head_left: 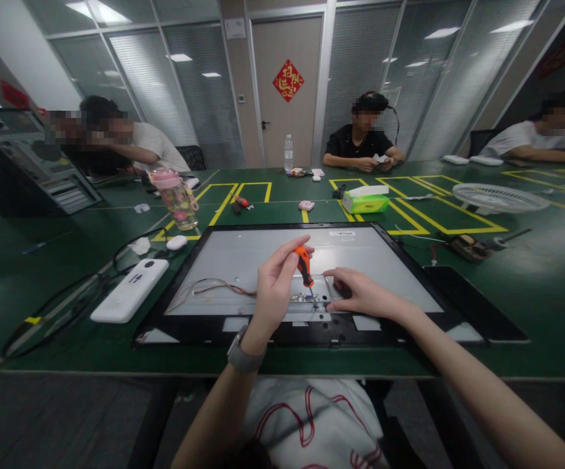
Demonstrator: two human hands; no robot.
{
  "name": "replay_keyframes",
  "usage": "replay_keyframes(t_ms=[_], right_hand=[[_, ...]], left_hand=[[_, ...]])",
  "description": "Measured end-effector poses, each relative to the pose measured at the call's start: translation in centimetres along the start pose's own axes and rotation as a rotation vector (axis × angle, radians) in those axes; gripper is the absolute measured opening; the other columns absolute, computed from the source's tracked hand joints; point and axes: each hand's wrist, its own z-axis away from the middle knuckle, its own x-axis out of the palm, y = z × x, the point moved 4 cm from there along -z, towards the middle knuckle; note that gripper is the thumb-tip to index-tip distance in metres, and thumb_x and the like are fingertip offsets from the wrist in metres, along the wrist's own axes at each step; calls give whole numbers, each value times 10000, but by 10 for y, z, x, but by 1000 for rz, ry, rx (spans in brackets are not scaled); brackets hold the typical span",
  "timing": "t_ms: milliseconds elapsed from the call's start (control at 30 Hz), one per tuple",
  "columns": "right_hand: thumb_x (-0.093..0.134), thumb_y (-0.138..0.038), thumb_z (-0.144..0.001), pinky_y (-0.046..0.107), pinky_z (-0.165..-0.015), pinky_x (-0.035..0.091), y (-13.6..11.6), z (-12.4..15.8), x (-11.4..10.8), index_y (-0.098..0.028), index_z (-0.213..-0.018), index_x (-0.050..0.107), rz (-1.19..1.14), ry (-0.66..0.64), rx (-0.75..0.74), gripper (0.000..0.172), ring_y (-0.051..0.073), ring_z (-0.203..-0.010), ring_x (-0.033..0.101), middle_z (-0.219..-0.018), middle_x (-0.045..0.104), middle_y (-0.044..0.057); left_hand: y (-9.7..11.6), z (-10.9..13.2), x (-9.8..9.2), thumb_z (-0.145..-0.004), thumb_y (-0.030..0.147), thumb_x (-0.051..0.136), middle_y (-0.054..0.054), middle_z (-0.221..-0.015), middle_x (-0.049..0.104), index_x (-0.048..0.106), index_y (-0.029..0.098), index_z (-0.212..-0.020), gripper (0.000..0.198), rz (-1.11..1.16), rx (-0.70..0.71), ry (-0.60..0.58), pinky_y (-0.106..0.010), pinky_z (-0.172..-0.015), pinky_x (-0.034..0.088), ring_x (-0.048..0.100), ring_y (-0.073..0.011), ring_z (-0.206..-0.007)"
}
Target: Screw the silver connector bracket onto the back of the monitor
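Note:
A flat screen panel with a black frame and grey metal back lies on the green table before me. My left hand, a watch on its wrist, is closed on the orange and black handle of a screwdriver. The screwdriver stands nearly upright, its tip down at a small circuit board near the panel's lower edge. My right hand rests by the board with thumb and forefinger apart on either side of a metal part; whether it grips anything is hard to see. Thin coloured wires run left from the board.
Left of the panel are a white power bank, black cables and a pink-lidded bottle. At right lie a black tablet-like slab, a walkie-talkie-like device and a white fan grille. Tissues stand behind; several people sit across.

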Motion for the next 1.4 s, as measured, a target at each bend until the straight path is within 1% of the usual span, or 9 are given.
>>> replay_keyframes(t_ms=[133, 333, 500, 667, 833, 967, 1167, 1333, 1400], right_hand=[[776, -441, -728, 309, -691, 454, 2, 0, 1, -167, -1215, 592, -7, 4, -3, 588, 205, -750, 558, -817, 584, 25], [766, -449, -737, 309, -692, 456, 1, 1, 0, -157, -1229, 584, -12, -3, 3, 600, 206, -760, 559, -833, 584, 32], [762, -453, -744, 307, -689, 451, 0, 0, 0, -149, -1231, 580, 4, -6, -1, 602, 208, -759, 562, -835, 589, 35], [762, -455, -744, 306, -691, 455, 2, 1, 1, -157, -1241, 578, 9, -1, 1, 608, 209, -767, 567, -843, 592, 36], [772, -453, -731, 305, -683, 454, 3, 1, 1, -164, -1231, 588, -2, 7, 0, 607, 208, -754, 562, -822, 593, 32], [764, -444, -741, 313, -701, 457, 1, 1, 0, -156, -1237, 584, -5, 0, 2, 601, 211, -771, 564, -842, 595, 39], [755, -454, -753, 315, -707, 455, 0, 1, 0, -148, -1246, 569, 8, -21, 6, 609, 216, -780, 566, -846, 587, 38], [748, -453, -757, 312, -699, 448, 0, 1, 0, -149, -1236, 578, 3, -14, 3, 593, 221, -778, 565, -846, 591, 43], [744, -458, -759, 313, -698, 448, 0, 1, 0, -143, -1237, 578, 0, -13, -3, 596, 222, -779, 563, -845, 591, 44]], left_hand=[[3, 0, 0, -880, 275, 624, -51, -946, 648, 736, 223, -1019, 186, -85, 61, 24, -262, -786, 500, 616, -153, -856], [-1, -2, -7, -947, 303, 518, -61, -970, 684, 729, 220, -1062, 255, -9, 23, 78, -286, -866, 483, 638, -162, -917], [5, -2, -5, -889, 340, 616, -45, -905, 641, 746, 216, -971, 197, -129, 65, 91, -256, -745, 499, 612, -148, -818], [2, -1, -4, -947, 329, 519, -63, -1012, 673, 726, 216, -1054, 258, -101, 49, 58, -289, -871, 482, 628, -177, -954], [6, -2, -6, -886, 325, 618, -39, -914, 628, 740, 214, -974, 187, -125, 82, 46, -250, -715, 502, 610, -129, -752], [8, -3, -6, -925, 311, 559, -49, -940, 667, 735, 210, -1003, 218, -104, 81, 63, -270, -816, 497, 630, -155, -887], [7, -3, -6, -866, 306, 652, -30, -894, 637, 744, 216, -943, 150, -100, 99, 89, -240, -708, 501, 611, -126, -768], [4, -2, -8, -960, 329, 504, -68, -990, 683, 729, 206, -1056, 274, -145, 73, 91, -281, -852, 483, 628, -166, -933], [2, -1, -9, -949, 324, 529, -60, -963, 666, 724, 207, -1063, 254, -203, 82, 105, -276, -826, 483, 621, -160, -895]])
